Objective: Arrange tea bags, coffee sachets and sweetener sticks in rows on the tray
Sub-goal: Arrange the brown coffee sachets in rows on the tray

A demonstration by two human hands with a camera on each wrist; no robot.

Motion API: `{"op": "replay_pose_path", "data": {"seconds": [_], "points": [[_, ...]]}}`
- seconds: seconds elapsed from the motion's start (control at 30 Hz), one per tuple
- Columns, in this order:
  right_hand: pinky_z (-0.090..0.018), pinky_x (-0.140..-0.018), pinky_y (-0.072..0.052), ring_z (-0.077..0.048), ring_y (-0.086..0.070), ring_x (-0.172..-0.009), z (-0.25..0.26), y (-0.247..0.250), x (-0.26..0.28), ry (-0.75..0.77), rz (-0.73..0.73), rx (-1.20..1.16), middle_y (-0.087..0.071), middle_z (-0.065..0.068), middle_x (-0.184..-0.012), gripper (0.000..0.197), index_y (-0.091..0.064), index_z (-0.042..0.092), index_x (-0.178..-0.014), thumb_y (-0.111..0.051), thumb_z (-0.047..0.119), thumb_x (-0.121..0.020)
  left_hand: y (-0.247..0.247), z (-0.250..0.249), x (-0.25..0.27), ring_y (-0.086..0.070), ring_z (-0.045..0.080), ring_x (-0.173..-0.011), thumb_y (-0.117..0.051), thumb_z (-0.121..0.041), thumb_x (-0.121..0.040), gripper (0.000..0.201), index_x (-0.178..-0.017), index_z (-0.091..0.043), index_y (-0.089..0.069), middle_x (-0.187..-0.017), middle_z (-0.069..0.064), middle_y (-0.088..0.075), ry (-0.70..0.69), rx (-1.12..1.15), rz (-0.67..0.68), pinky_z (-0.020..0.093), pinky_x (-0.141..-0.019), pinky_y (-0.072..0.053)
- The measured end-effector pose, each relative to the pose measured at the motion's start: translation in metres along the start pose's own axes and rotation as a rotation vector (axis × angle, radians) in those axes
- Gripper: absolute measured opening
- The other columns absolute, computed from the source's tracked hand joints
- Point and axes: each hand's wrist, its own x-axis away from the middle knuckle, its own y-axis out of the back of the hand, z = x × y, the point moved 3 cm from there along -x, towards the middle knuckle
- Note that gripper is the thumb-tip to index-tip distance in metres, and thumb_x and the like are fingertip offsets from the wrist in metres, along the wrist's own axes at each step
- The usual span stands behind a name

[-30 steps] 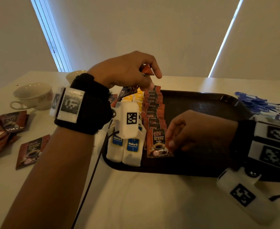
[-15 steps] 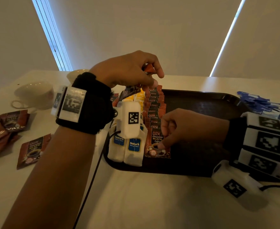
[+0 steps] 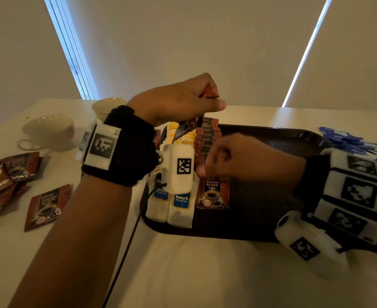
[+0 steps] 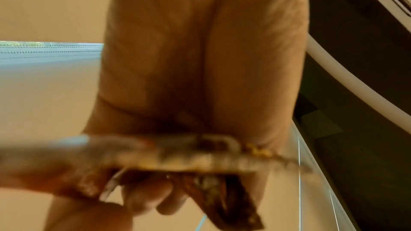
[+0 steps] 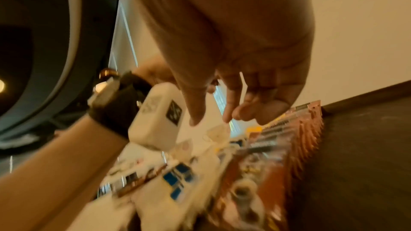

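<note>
My left hand (image 3: pixel 206 103) hovers above the tray's far left part and grips a few brown coffee sachets (image 3: pixel 209 94), blurred in the left wrist view (image 4: pixel 200 157). A dark tray (image 3: pixel 272 138) holds a row of overlapping coffee sachets (image 3: pixel 212 192), white tea bags (image 3: pixel 181 207) and yellow sachets (image 3: pixel 174 132) to their left. My right hand (image 3: pixel 203 166) hangs just above the coffee row with loosely curled fingers and holds nothing; the right wrist view shows its thumb and forefinger (image 5: pixel 227 111) apart. Blue sweetener sticks (image 3: pixel 349 142) lie heaped off the tray's right end.
Loose coffee sachets (image 3: pixel 46 205) lie on the white table (image 3: pixel 183 274) at the left, with a pile (image 3: pixel 5 174) further left. Two white cups (image 3: pixel 49 132) stand at the back left. The tray's right half is bare. A black cable runs down from my left wrist.
My right hand has lifted off the front coffee sachet and risen a little to the left. My left hand still grips its sachets in about the same spot.
</note>
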Motion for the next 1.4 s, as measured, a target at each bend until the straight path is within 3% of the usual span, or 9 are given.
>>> {"op": "replay_pose_path", "data": {"seconds": [0.17, 0.27, 0.33, 0.43, 0.6, 0.8, 0.93, 1.1, 1.4], "points": [[-0.031, -0.068, -0.06, -0.012, -0.069, -0.078, 0.013, 0.024, 0.005, 0.004, -0.198, -0.43, -0.067, 0.002, -0.088, 0.057, -0.06, 0.019, -0.1, -0.063, 0.06, -0.06, -0.009, 0.001, -0.007, -0.047, 0.0, -0.065, -0.041, -0.046, -0.096, 0.026, -0.105, -0.022, -0.034, -0.083, -0.008, -0.044, 0.066, 0.209, 0.001, 0.007, -0.049, -0.04], [-0.03, -0.066, -0.06, -0.01, -0.071, -0.077, 0.01, 0.02, 0.005, -0.016, -0.215, -0.579, -0.07, -0.001, -0.086, 0.036, -0.064, 0.015, -0.094, -0.067, 0.043, -0.074, -0.016, -0.004, -0.007, -0.056, 0.0, -0.073, -0.031, -0.046, -0.098, 0.033, -0.112, -0.017, -0.036, -0.091, -0.006, -0.047, 0.073, 0.389, 0.06, 0.008, -0.053, -0.044], [-0.031, -0.069, -0.06, -0.012, -0.071, -0.075, 0.004, 0.019, 0.004, -0.049, -0.248, -0.669, -0.071, -0.005, -0.081, 0.018, -0.065, 0.009, -0.091, -0.067, 0.025, -0.083, -0.018, -0.006, -0.006, -0.053, 0.006, -0.065, -0.035, -0.045, -0.093, 0.029, -0.098, -0.017, -0.037, -0.083, -0.002, -0.044, 0.077, 0.442, 0.094, 0.014, -0.052, -0.045], [-0.026, -0.067, -0.059, -0.014, -0.071, -0.076, -0.008, 0.021, 0.006, -0.091, -0.267, -0.736, -0.071, -0.01, -0.086, 0.009, -0.066, 0.005, -0.091, -0.066, 0.012, -0.084, -0.011, -0.004, -0.003, -0.053, 0.008, -0.076, -0.042, -0.024, -0.097, 0.007, -0.095, -0.025, -0.036, -0.09, -0.001, -0.048, 0.078, 0.399, 0.08, 0.019, -0.059, -0.051], [-0.021, -0.06, -0.058, -0.016, -0.071, -0.079, -0.016, 0.023, 0.013, -0.127, -0.234, -0.788, -0.072, -0.013, -0.095, 0.011, -0.067, 0.005, -0.092, -0.066, 0.011, -0.083, 0.0, 0.001, 0.002, -0.069, 0.019, -0.09, -0.061, -0.012, -0.088, 0.028, -0.113, -0.018, -0.052, -0.108, 0.003, -0.062, -0.016, 0.255, 0.115, 0.028, -0.068, -0.059], [-0.021, -0.056, -0.057, -0.01, -0.069, -0.08, -0.012, 0.021, 0.018, -0.114, -0.35, -0.701, -0.069, -0.002, -0.094, 0.034, -0.058, 0.011, -0.107, -0.068, 0.029, -0.081, -0.004, -0.008, -0.001, -0.069, 0.02, -0.083, -0.07, -0.011, -0.081, 0.02, -0.096, -0.014, -0.056, -0.097, 0.006, -0.065, -0.123, 0.126, 0.083, 0.032, -0.065, -0.06], [-0.019, -0.053, -0.056, -0.009, -0.067, -0.076, -0.011, 0.022, 0.018, -0.112, -0.391, -0.704, -0.069, -0.004, -0.091, 0.028, -0.057, 0.01, -0.105, -0.069, 0.019, -0.081, -0.003, -0.008, 0.0, -0.07, 0.017, -0.072, -0.072, -0.018, -0.078, 0.025, -0.092, -0.005, -0.056, -0.088, 0.008, -0.064, -0.125, 0.153, 0.058, 0.028, -0.056, -0.058], [-0.016, -0.047, -0.051, -0.004, -0.066, -0.06, -0.018, 0.023, 0.025, -0.123, -0.393, -0.654, -0.068, 0.004, -0.072, 0.023, -0.054, 0.016, -0.098, -0.068, 0.015, -0.081, 0.01, -0.001, 0.0, -0.07, 0.013, -0.076, -0.067, -0.019, -0.084, 0.014, -0.085, -0.013, -0.055, -0.092, 0.003, -0.062, -0.128, 0.192, -0.095, 0.022, -0.051, -0.054], [-0.017, -0.046, -0.051, -0.015, -0.066, -0.072, -0.036, 0.013, 0.036, -0.316, -0.102, -0.585, -0.064, -0.005, -0.092, 0.032, -0.05, 0.016, -0.101, -0.067, 0.003, -0.077, 0.019, 0.008, -0.001, -0.069, 0.012, -0.08, -0.068, -0.022, -0.084, 0.021, -0.1, -0.01, -0.062, -0.089, 0.001, -0.066, -0.096, 0.106, -0.157, 0.024, -0.059, -0.058]]}}
